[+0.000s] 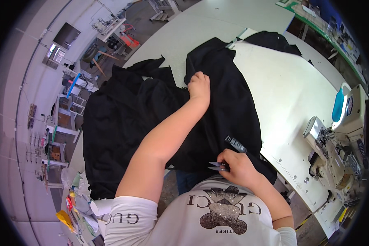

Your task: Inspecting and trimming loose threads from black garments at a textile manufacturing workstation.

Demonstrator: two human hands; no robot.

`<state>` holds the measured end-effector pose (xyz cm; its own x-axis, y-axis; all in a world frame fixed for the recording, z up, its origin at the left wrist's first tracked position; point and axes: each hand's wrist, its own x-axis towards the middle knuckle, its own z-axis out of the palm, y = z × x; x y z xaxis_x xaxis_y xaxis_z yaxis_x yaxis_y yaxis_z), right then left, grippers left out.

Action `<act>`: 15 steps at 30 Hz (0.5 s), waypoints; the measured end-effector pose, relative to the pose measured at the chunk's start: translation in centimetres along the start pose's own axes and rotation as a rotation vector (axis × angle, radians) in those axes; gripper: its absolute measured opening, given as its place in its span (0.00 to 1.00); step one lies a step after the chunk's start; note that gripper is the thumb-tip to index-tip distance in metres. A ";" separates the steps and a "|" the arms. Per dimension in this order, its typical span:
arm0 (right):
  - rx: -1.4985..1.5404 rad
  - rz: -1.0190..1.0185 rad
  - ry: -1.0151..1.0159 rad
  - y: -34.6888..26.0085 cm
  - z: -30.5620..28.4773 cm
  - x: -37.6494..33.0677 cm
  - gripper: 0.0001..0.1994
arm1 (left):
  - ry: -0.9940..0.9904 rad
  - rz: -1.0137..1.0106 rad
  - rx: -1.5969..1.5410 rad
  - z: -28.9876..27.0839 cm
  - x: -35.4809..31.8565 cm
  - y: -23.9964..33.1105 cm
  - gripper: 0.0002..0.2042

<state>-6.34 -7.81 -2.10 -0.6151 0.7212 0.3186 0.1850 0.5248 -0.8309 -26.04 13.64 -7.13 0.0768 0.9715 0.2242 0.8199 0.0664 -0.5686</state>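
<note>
Black garment [151, 119] sprawls across our white table [291, 94]; our left hand [199, 87] fists its fabric taut, while right hand [235, 164] pinches small thread snips [216, 166] at the near hem.

two hands [199, 85], one black garment [151, 110], one thread snips [217, 166], one sewing machine [336, 143]

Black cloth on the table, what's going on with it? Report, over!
Left hand gripping the black cloth garment, arm stretched out. Right hand holding small metal thread snips at the near edge. White table beyond; sewing machine off right, apart.
</note>
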 end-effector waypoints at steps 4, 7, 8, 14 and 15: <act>0.071 0.118 0.076 -0.6 -1.6 -1.0 0.12 | 0.068 -0.079 -0.330 -2.5 4.6 -7.7 0.08; 0.077 0.154 0.316 -0.5 -3.1 -1.6 0.14 | 0.447 -0.359 -1.068 -7.0 5.9 -15.7 0.10; 0.078 0.203 0.380 -0.2 -3.7 -1.9 0.15 | 0.526 -0.505 -1.327 -8.7 5.7 -17.1 0.09; 0.242 0.334 0.508 1.5 -5.7 -3.7 0.12 | -0.257 -0.980 -2.671 -3.6 -5.8 -11.0 0.15; 0.229 0.360 0.489 1.6 -5.8 -4.1 0.12 | -0.526 -0.937 -2.750 -0.4 -7.6 -9.8 0.19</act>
<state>0.90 -7.35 -2.10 -0.1150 0.9851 0.1281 0.1131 0.1411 -0.9835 -34.42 5.53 -2.98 -0.0739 0.8755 -0.4776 -0.6883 0.3018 0.6597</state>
